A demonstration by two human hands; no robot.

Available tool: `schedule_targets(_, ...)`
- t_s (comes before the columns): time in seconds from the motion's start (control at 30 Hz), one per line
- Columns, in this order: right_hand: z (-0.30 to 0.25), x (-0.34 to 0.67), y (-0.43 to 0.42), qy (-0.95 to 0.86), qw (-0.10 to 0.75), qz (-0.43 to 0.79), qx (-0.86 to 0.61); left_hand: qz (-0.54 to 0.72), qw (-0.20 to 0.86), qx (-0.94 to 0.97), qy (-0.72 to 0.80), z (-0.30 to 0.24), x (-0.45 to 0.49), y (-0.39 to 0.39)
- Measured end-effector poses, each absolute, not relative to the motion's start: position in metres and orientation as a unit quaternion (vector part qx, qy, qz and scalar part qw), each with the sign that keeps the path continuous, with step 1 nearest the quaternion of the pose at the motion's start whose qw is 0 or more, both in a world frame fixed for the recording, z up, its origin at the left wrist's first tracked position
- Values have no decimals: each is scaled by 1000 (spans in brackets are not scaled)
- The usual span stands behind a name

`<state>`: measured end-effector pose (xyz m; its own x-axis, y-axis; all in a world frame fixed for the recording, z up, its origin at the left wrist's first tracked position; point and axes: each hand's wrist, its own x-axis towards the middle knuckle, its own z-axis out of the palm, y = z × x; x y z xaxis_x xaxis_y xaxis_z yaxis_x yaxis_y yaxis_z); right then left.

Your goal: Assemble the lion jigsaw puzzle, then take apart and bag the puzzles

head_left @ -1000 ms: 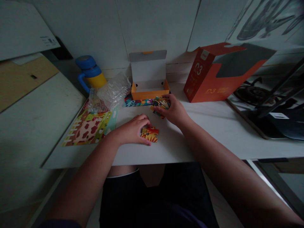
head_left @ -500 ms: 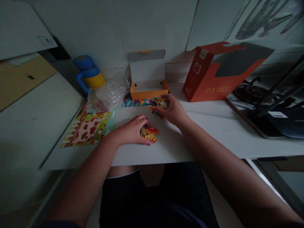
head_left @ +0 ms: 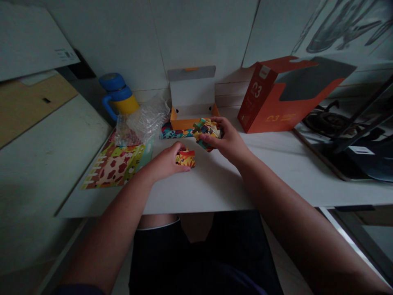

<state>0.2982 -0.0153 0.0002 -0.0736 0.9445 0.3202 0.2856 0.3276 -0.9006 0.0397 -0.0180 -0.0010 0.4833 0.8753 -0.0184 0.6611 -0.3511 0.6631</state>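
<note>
Red and yellow puzzle pieces (head_left: 186,159) are gripped between the thumb and fingers of my left hand (head_left: 168,162), just over the white tabletop (head_left: 202,186). My right hand (head_left: 227,139) is closed around a thicker bunch of multicoloured puzzle pieces (head_left: 207,132), raised in front of an open orange box (head_left: 192,123). The box's lid stands up at the back and its inside looks white. Part of a patterned strip (head_left: 176,133) shows in front of the box. A colourful farm picture sheet (head_left: 115,166) with a brown-spotted cow pattern lies left of my left hand.
Crumpled clear plastic (head_left: 144,119) covers the picture sheet's far end. Behind it stands a blue and yellow bottle (head_left: 121,96) with a handle. A larger orange carton (head_left: 276,104) is at the right, beside a black gas stove (head_left: 331,127).
My left hand has moved a little up and left, now gripping the red and yellow pieces. My right hand has lifted and turned its bunch slightly.
</note>
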Motion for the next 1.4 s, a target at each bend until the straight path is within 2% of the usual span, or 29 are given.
schedule_targets(0.1, 7, 295, -21, -682, 468, 403, -393, 193, 299, 787, 504, -5, 36, -11)
schedule_targets(0.23, 5, 290, -27, -763, 380, 392, -345, 205, 303, 805, 467, -7, 35, -8)
schedule_targets(0.33, 1, 289, -27, -775, 349, 400, -341, 197, 271, 819, 466, -5, 36, -8)
schedule_targets(0.43, 0, 289, -26, -777, 350, 385, -354, 207, 269, 819, 463, -3, 35, -9)
schedule_targets(0.6, 0, 290, -26, -798, 359, 298, -383, 252, 335, 803, 424, -5, 32, -7)
schedule_targets(0.8, -4, 289, -25, -790, 352, 328, -381, 283, 356, 792, 407, -18, 32, -2)
schedule_targets(0.93, -7, 285, -23, -786, 393, 278, -387, 345, 401, 746, 404, -20, 37, 0)
schedule_targets(1.03, -9, 281, -23, -793, 388, 227, -411, 389, 419, 713, 406, -16, 44, -4)
schedule_targets(1.17, -12, 278, -23, -811, 373, 197, -405, 379, 452, 690, 419, -16, 52, -11)
schedule_targets(1.4, -24, 276, -19, -818, 368, 231, -378, 360, 506, 684, 384, -36, 66, -8)
